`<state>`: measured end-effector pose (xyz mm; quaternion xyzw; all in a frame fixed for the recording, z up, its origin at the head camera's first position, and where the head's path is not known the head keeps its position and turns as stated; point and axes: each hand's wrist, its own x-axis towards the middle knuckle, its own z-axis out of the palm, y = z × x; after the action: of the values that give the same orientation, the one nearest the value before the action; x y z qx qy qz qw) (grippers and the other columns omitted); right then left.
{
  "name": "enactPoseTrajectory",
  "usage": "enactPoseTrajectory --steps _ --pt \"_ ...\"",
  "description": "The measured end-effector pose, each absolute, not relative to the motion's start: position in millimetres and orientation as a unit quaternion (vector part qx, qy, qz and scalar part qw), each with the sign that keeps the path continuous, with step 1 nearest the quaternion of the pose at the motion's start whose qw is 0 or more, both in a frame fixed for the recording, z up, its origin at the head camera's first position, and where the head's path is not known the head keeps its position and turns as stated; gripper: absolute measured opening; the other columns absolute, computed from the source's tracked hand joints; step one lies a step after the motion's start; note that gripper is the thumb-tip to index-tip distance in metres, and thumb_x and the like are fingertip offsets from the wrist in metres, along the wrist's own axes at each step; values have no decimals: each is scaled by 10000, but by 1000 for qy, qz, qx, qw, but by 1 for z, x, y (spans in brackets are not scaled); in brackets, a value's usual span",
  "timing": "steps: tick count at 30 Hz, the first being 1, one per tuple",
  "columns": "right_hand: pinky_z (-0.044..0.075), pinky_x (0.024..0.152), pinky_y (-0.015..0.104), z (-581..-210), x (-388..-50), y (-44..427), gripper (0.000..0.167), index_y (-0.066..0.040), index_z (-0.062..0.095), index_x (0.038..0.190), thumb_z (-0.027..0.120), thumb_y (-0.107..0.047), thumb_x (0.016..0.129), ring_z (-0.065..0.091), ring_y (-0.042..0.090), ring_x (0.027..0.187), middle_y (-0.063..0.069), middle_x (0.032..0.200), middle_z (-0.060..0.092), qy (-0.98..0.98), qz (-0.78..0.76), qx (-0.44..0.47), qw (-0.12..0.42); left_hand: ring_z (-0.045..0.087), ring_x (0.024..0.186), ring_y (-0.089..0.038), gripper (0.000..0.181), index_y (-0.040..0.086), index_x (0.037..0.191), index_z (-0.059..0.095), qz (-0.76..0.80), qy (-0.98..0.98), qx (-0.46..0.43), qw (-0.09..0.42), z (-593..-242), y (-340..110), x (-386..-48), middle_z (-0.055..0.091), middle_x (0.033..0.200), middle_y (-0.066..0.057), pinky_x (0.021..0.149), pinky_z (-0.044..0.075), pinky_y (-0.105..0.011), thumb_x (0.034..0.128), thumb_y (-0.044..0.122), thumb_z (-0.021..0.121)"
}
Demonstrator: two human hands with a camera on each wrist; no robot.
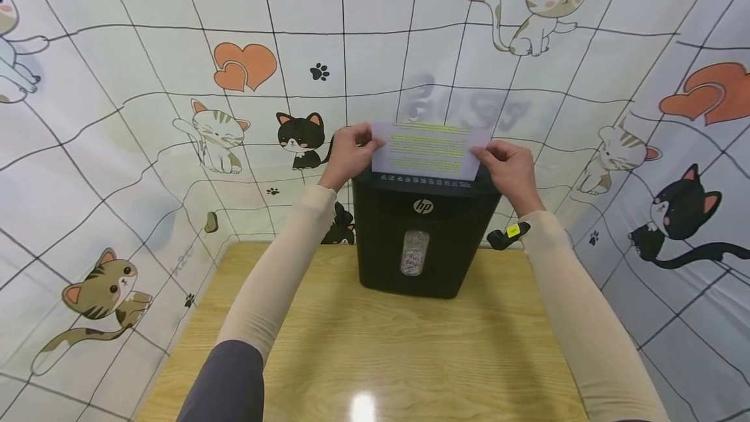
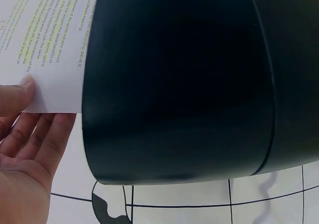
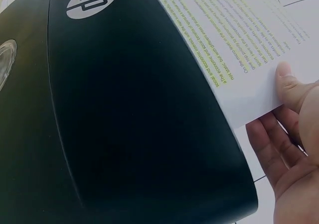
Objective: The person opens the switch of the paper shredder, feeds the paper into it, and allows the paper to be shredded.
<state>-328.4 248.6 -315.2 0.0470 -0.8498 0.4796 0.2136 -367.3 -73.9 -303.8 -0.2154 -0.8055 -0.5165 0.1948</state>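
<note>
A sheet of paper printed with text, much of it marked in yellow highlighter, stands upright at the top of a black HP paper shredder. Its lower part is hidden behind the front of the shredder's top. At the paper's left edge my left hand pinches it, thumb in front and fingers behind. On the opposite edge, my right hand pinches it the same way. Both wrist views show the thumbs on the printed face. Shredded bits show through the shredder's small window.
The shredder stands on a wooden table toward its back edge. Behind and on both sides hangs a white cloth with grid lines and cartoon cats. A small black device with a yellow label sits at my right wrist.
</note>
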Motion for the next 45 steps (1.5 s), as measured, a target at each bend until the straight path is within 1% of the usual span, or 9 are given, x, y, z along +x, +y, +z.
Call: enactPoseTrajectory --steps 5,9,12,23,28,33,36,41,45 --pt "435 805 255 -320 -328 254 510 -126 779 1126 703 -575 897 605 97 926 -1 1043 761 -856 467 52 214 757 916 -188 88 97 925 721 -507 -812 -222 187 -309 -72 -370 781 994 -85 831 593 -386 978 164 703" --pt "428 810 281 -322 -326 256 507 -111 773 1100 700 -572 903 578 138 927 19 1052 751 -863 459 51 205 761 916 -193 80 97 939 726 -503 -815 -222 183 -312 -70 -370 782 1004 -84 837 598 -403 977 164 705" --pt "425 817 301 -324 -326 257 510 -110 767 1087 694 -580 902 553 171 929 42 1061 736 -867 456 47 197 756 906 -179 83 104 935 724 -498 -819 -217 184 -314 -71 -370 782 1003 -77 827 595 -390 980 172 705" --pt "411 810 312 -325 -323 259 494 -123 765 1117 693 -568 915 537 180 926 74 1074 734 -876 442 42 191 739 860 -166 102 101 923 720 -492 -826 -213 173 -317 -71 -369 774 981 -72 777 564 -336 981 184 706" --pt "430 812 315 -327 -324 260 513 -115 759 1124 689 -577 912 543 191 925 94 1084 729 -883 435 43 174 716 840 -166 115 103 919 723 -487 -832 -209 166 -321 -72 -369 772 967 -69 769 532 -319 978 201 713" --pt "446 815 280 -328 -323 261 464 -123 763 1148 706 -527 929 581 161 927 78 1112 747 -885 431 48 169 734 888 -163 111 96 1018 759 -494 -831 -209 150 -325 -74 -370 779 1004 -74 825 551 -323 976 188 715" --pt "445 827 257 -328 -322 260 452 -124 761 1165 708 -510 935 599 142 933 68 1126 755 -887 427 53 170 741 897 -172 114 80 1038 758 -495 -829 -214 151 -326 -75 -370 782 1011 -89 823 551 -313 968 162 721" --pt "441 829 252 -327 -321 260 499 -112 750 1162 688 -551 932 583 162 933 74 1122 741 -887 430 54 160 720 853 -185 92 44 992 732 -490 -827 -218 168 -327 -76 -371 774 990 -119 767 513 -268 960 130 722" --pt "449 823 246 -328 -320 259 513 -112 743 1174 677 -561 934 583 163 943 86 1137 732 -888 431 50 152 713 849 -181 109 46 1027 736 -492 -827 -215 169 -329 -78 -370 769 997 -119 757 510 -254 967 133 714"
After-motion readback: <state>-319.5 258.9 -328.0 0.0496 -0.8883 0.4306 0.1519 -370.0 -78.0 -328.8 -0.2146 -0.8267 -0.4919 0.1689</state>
